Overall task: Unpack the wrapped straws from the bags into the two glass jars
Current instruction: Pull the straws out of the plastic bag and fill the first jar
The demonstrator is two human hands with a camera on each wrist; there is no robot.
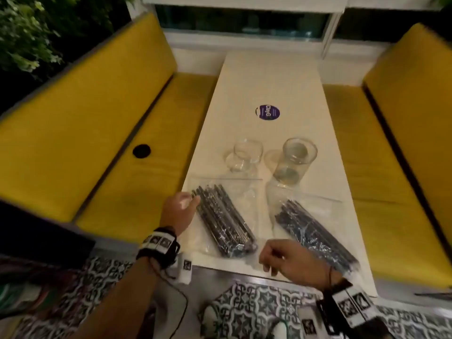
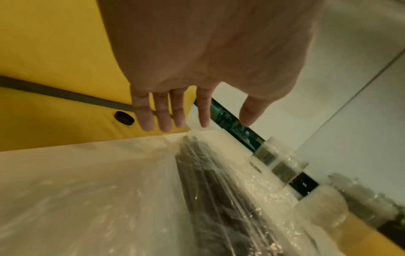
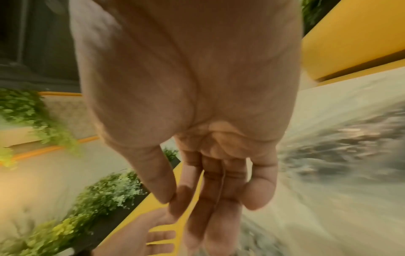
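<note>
Two clear bags of dark wrapped straws lie on the white table [image 1: 269, 79]. The left bag [image 1: 223, 217] [image 2: 210, 190] is slanted, and my left hand [image 1: 192, 200] [image 2: 223, 123] hovers at its far left end with straight, spread fingers, holding nothing. The right bag [image 1: 315, 232] [image 3: 350, 147] lies parallel to it. My right hand [image 1: 269, 266] [image 3: 175, 202] hangs over the table's front edge between the two bags, fingers loosely curled, thumb against the forefinger, nothing seen in it. Behind the bags stand two glass jars, the left jar [image 1: 247, 154] [image 2: 276, 161] and the right jar [image 1: 297, 160].
Yellow benches [image 1: 102, 133] run along both sides of the table. A round purple sticker [image 1: 267, 112] sits on the table beyond the jars. A black round cap [image 1: 141, 150] is set into the left bench. Patterned floor tiles [image 1: 244, 307] show below the table's near edge.
</note>
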